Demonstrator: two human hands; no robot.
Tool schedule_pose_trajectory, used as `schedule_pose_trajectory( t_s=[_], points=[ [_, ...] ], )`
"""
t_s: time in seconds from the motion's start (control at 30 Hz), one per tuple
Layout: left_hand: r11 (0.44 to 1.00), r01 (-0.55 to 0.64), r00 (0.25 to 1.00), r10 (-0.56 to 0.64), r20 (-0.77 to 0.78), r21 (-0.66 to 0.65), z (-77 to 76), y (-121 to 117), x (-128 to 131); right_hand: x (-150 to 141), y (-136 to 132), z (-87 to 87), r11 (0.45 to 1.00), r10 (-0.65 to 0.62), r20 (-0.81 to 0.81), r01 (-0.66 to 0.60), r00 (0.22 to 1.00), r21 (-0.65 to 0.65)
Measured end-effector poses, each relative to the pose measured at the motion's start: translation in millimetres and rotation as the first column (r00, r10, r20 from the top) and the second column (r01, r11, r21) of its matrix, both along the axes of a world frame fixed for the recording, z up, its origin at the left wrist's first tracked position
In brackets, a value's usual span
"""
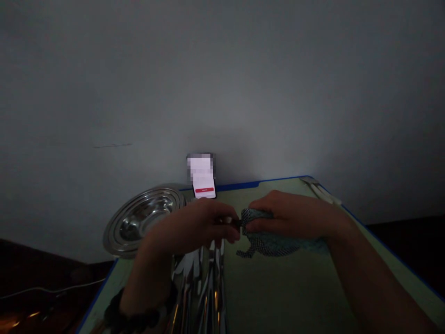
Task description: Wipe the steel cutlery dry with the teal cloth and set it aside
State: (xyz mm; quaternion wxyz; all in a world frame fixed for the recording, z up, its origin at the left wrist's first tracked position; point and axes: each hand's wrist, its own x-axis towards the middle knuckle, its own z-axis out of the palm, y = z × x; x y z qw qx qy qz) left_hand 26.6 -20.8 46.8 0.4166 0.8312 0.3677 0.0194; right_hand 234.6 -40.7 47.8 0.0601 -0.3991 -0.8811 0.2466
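Observation:
The room is dim. My right hand [290, 213] is closed around a checkered cloth [274, 243], which hangs down onto the table. My left hand [196, 225] pinches something small and dark right beside the cloth's top end; I cannot make out what it is. Under my left hand lies a bundle of shiny metal utensils [203, 287], pointing toward me. A dark beaded band sits on my left wrist.
A pale green table [278, 297] with a blue rim fills the lower view. A steel plate [144, 218] lies at its far left corner. A lit phone [202, 176] leans against the grey wall. White sticks [323, 191] lie at the far right corner.

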Motion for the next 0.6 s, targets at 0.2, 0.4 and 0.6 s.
schedule_pose_trajectory(
  t_s=[0.2,0.4,0.6],
  points=[
    [1.000,0.010,1.000,-0.010,0.024,-0.014,1.7,-3.9,8.2,-1.3,-0.2,1.8,0.995,0.064,-0.070,-0.069,0.995,-0.074],
    [0.985,-0.056,0.997,0.064,0.050,-0.161,10.0,-5.3,-6.1,2.7,-0.8,6.0,0.989,0.051,-0.117,-0.066,0.992,-0.133],
    [0.956,0.090,0.981,-0.038,0.188,-0.279,11.3,-6.8,-13.3,0.0,-2.0,7.0,0.975,0.095,-0.174,-0.127,0.980,-0.181]
  ],
)
